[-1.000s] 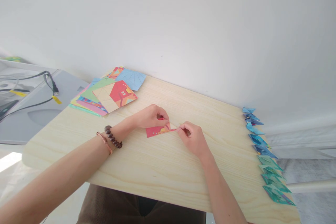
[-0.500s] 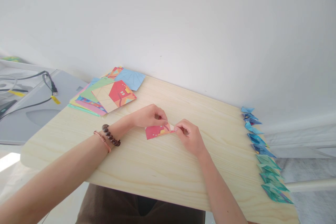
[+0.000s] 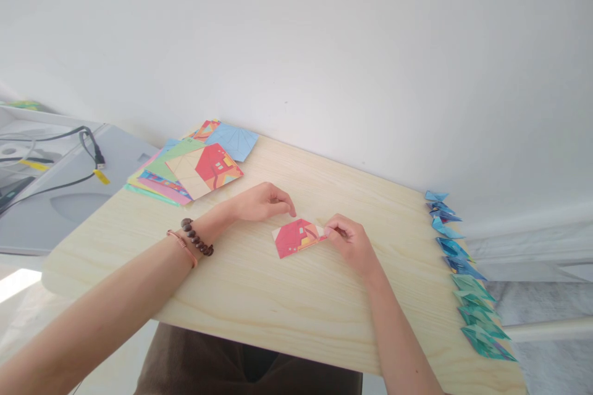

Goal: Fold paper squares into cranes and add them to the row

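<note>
A folded sheet of origami paper (image 3: pixel 296 238), red with cream and orange patches, is over the middle of the table. My right hand (image 3: pixel 349 241) pinches its right corner between thumb and fingers. Just above and left of the paper is my left hand (image 3: pixel 269 202), its index finger stretched toward the upper edge. Nothing shows in the left hand, and its fingers are loosely apart; some are hidden behind the others.
Patterned origami sheets (image 3: pixel 204 173) lie in a fanned pile at the back left of the wooden table (image 3: pixel 222 296). Several blue and green folded paper pieces (image 3: pixel 456 248) line the right edge. Cables (image 3: pixel 86 142) lie on a grey surface at left. A white wall stands behind.
My left hand has let go of the origami paper. The right hand has drawn the paper a little to the right and toward me, so more of it shows.
</note>
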Demonstrator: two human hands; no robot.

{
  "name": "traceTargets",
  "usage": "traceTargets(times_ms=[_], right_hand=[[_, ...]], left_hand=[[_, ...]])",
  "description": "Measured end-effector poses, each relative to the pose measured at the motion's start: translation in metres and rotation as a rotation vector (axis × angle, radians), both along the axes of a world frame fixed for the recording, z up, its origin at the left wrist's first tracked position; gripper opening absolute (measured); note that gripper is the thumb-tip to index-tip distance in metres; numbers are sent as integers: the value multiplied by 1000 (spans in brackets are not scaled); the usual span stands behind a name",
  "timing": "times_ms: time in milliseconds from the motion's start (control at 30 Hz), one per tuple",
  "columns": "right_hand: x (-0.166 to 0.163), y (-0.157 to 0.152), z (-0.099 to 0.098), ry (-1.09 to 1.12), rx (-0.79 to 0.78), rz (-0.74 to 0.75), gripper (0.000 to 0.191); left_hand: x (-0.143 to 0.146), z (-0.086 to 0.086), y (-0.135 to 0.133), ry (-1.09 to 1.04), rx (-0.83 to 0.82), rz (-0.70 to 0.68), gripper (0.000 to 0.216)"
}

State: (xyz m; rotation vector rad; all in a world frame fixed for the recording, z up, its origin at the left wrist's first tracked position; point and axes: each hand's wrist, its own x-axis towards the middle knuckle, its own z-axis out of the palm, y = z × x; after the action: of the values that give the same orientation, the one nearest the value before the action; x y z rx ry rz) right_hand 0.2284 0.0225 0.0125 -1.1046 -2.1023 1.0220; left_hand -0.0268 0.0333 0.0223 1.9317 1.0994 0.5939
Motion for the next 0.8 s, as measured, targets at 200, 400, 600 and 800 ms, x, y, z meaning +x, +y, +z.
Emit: traceTargets(times_ms=[200,400,600,800], right_hand=[[-10,-3,0,-10,156,-57,14],[-31,-14,-6,-132,638,-119,40],[-50,-20,-14,-223,866,-112,32],[-37,-14,-9,-254,847,-240,14]], left_hand=[[16,-1,-7,-44,-31,-57,33],[10,5,-4,-171,-108,482,46],[23,-1,-6,-501,-288,496,37],[30,-16,-6,-434,-133,435,35]])
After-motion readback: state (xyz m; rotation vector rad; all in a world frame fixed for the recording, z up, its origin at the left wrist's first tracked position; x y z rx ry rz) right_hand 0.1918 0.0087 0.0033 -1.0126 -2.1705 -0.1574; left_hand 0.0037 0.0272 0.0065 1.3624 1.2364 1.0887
